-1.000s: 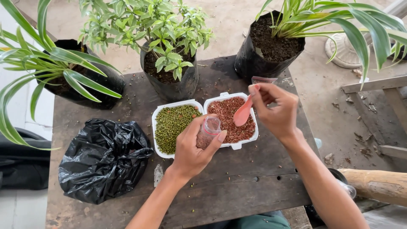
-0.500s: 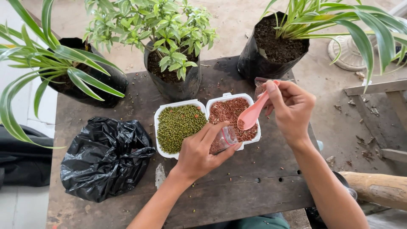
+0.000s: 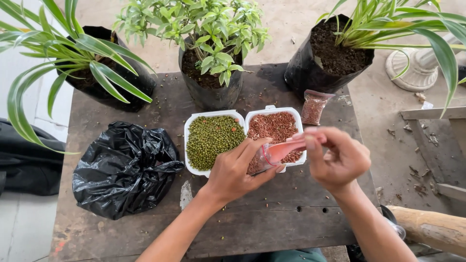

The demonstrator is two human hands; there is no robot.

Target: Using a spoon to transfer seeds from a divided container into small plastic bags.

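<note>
My left hand (image 3: 238, 170) grips a small clear plastic bag (image 3: 258, 164) partly filled with reddish-brown seeds, held over the near edge of a white two-compartment tray (image 3: 245, 117). In my right hand (image 3: 337, 156) is a pink plastic spoon (image 3: 284, 149), its bowl at the mouth of the bag. The tray's left compartment holds green beans (image 3: 213, 138) and the right one holds reddish-brown seeds (image 3: 274, 127). A filled small bag of the reddish seeds (image 3: 314, 107) lies beyond the tray on the dark wooden table (image 3: 272, 228).
Three potted plants in black bags stand along the far edge: left (image 3: 104, 77), middle (image 3: 211, 82), right (image 3: 327, 58). A crumpled black plastic bag (image 3: 124, 167) lies at the left. A wooden log (image 3: 429, 228) and a white pedestal (image 3: 417, 68) are to the right.
My right hand has brought the pink spoon down from above the seed compartment to the mouth of the small bag. My left hand has tilted the bag toward the spoon.
</note>
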